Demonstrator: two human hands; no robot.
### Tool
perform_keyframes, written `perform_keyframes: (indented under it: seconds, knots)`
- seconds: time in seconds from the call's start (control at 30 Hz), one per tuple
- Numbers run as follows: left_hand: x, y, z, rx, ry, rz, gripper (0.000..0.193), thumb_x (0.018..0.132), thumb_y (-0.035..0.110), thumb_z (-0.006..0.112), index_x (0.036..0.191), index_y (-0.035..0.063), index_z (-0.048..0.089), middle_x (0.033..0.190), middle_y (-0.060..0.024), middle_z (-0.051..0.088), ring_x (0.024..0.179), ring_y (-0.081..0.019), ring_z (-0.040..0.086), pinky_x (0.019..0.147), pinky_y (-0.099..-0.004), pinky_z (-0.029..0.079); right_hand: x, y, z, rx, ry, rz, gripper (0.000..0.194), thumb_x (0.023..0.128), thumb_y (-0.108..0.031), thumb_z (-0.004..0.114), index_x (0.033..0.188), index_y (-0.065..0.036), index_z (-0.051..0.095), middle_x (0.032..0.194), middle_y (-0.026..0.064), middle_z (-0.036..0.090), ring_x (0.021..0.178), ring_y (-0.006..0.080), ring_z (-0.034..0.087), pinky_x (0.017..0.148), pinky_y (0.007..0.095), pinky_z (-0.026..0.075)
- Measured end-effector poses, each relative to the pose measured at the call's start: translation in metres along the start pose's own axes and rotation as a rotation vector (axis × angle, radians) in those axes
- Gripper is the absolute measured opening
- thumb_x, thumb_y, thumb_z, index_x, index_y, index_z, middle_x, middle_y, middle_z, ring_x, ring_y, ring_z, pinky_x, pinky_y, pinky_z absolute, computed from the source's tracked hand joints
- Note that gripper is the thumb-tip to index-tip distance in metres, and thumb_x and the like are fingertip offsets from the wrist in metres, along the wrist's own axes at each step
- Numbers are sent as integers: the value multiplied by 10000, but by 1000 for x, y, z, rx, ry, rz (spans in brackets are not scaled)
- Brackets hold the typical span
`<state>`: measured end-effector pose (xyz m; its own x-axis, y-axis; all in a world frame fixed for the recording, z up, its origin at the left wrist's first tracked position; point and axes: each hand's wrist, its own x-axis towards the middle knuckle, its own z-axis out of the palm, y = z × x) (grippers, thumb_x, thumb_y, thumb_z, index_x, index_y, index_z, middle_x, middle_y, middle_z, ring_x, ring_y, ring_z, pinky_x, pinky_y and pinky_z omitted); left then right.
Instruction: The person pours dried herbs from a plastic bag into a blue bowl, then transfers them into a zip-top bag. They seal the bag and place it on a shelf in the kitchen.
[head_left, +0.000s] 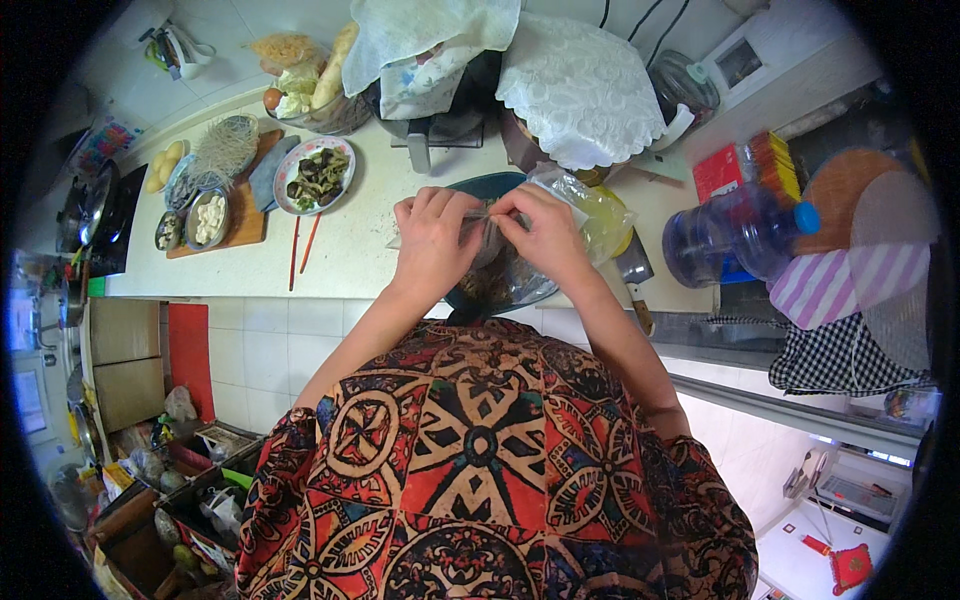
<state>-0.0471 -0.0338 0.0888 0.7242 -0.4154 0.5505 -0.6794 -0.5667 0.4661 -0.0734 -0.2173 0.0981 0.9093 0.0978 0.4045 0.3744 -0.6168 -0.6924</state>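
Note:
Both hands meet over a dark green basin (517, 300) at the counter's front edge. My left hand (439, 232) pinches a thin, clear plastic bag (491, 251). The fingertips of my right hand (541, 225) hold the same bag beside it. Dark, crumbly matter (487, 281) shows in the basin under my hands; what it is I cannot tell. Another crumpled clear plastic bag (600, 214) lies just right of the basin. To its right is a cleaver (636, 262), its handle reaching over the counter edge.
Left of the basin are red chopsticks (294, 255) and a plate of dark cooked vegetables (283, 184). A wooden cutting board (251, 226) bears several small bowls. Cloth-covered appliances (577, 90) stand behind. A large blue water bottle (739, 232) lies at the right.

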Motion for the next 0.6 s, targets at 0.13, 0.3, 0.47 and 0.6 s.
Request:
perform_keyframes:
  seconds: [0.13, 0.3, 0.47, 0.6]
  knots:
    - [5, 1, -5, 34, 11, -22, 206, 714, 94, 725, 904, 84, 646, 982, -77, 655, 1041, -278, 571, 900, -425, 352, 13, -10, -1, -80, 33, -164, 118, 769, -62, 737, 847, -27, 656, 814, 90, 637, 749, 277, 618, 685, 349, 483]
    - [8, 1, -15, 19, 87, -11, 191, 712, 91, 722, 887, 80, 647, 992, -84, 658, 1056, -268, 575, 895, -421, 354, 23, -26, -4, -165, 17, -220, 101, 776, -111, 713, 806, -55, 634, 783, 72, 612, 765, 272, 601, 726, 391, 435]
    - [11, 3, -24, -6, 142, 13, 173, 709, 87, 722, 865, 73, 650, 970, -86, 663, 1047, -257, 590, 892, -415, 356, 28, -41, -8, -225, -16, -211, 91, 780, -112, 712, 806, -60, 642, 791, 70, 619, 772, 263, 604, 722, 389, 424]
    - [14, 4, -27, -35, 186, 26, 138, 703, 84, 725, 815, 79, 644, 879, -58, 649, 998, -245, 597, 886, -420, 350, 30, -48, -11, -217, -29, -210, 92, 784, -116, 714, 811, -60, 646, 804, 71, 625, 796, 266, 609, 738, 388, 423]
